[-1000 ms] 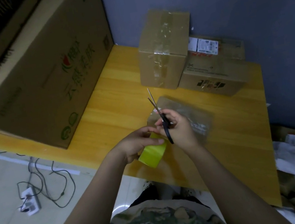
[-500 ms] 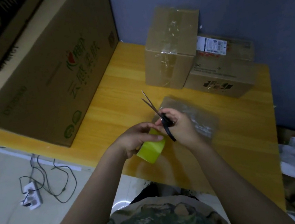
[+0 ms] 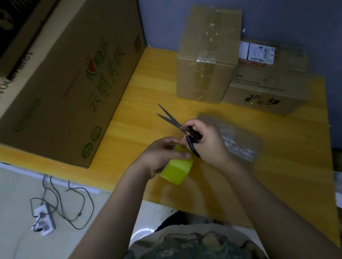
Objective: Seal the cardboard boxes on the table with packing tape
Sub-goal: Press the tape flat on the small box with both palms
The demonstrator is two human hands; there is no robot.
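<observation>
My left hand (image 3: 161,156) grips a yellow-green roll of packing tape (image 3: 177,170) just above the near edge of the wooden table (image 3: 286,166). My right hand (image 3: 207,141) holds black-handled scissors (image 3: 176,124) right beside the roll, their blades parted and pointing away to the upper left. Two cardboard boxes stand at the back of the table: a taller one with clear tape across its top and front (image 3: 207,54), and a lower one with a white label (image 3: 271,82) against it on the right.
A very large printed carton (image 3: 54,81) fills the table's left side. A clear plastic bag (image 3: 238,140) lies under my right hand. On the floor at left lie a power strip (image 3: 42,222) and loose cables. More boxes and white wrapping sit at the right, beyond the table edge.
The scissor blades have opened wider. My hands stay together over the tape roll, and the view has shifted slightly.
</observation>
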